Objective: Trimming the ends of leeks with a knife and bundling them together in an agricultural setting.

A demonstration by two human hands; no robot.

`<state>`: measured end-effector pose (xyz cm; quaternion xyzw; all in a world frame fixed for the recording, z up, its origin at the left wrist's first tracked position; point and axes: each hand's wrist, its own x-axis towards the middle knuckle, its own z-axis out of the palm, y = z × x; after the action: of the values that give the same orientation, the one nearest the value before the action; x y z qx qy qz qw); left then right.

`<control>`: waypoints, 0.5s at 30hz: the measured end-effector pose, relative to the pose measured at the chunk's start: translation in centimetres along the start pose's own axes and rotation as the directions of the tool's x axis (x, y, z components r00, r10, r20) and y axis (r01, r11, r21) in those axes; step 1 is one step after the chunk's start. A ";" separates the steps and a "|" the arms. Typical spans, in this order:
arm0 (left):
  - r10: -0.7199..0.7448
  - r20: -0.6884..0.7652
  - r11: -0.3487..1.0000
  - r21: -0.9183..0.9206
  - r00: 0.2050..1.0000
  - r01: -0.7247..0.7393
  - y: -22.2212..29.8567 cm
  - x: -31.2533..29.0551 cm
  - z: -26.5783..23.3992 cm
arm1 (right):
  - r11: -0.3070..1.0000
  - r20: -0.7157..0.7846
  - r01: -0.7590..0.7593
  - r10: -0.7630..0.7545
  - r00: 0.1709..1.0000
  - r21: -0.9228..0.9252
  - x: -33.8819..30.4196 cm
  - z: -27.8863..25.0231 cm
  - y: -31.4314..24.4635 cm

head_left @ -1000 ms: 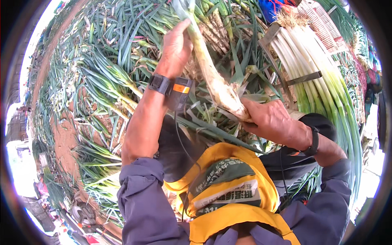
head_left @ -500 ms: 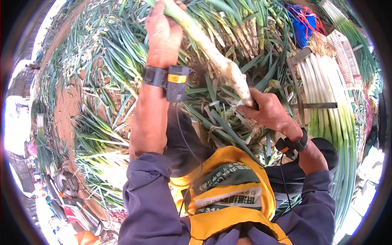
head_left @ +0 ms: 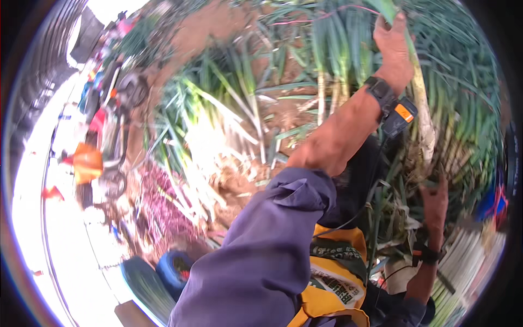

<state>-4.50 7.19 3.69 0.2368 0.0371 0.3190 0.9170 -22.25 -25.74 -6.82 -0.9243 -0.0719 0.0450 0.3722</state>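
Note:
My left hand [head_left: 393, 42] is closed around the green upper part of a long green onion [head_left: 421, 103]. The onion hangs nearly upright, its pale root end pointing down toward me. Just below that end is my right hand [head_left: 435, 204]. Its fingers are smeared and partly in shadow, so whether they touch or grip the root end cannot be made out. Behind the held stalk lie many unpeeled green onions [head_left: 457, 117] with soil on their white ends. Loose leaves and peelings [head_left: 400, 210] lie between my right hand and my knees.
Cleaned white onion stalks [head_left: 469, 267] lie at lower right beside a blue bag [head_left: 490, 204]. More green onions [head_left: 212, 103] rest on brown soil to the left. Farther left are a parked motorbike [head_left: 117, 125], an orange bag [head_left: 87, 163], a purple net [head_left: 163, 196] and a blue tub [head_left: 175, 268].
The whole view has swung left, bringing the motorbike and blue tub in. The onion has gone from slanted to nearly upright, still in my left hand. My right hand is now below its root end.

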 end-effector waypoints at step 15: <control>0.639 -0.245 0.577 0.780 0.729 -0.243 50.3 -6.4 -20.4 | 0.902 0.454 -0.376 0.249 0.855 0.213 4.5 4.2 8.5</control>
<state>-42.57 46.15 8.08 0.4756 0.3298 0.5566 0.5960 -17.52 -28.17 -15.93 -0.8266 0.0107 0.3115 0.4687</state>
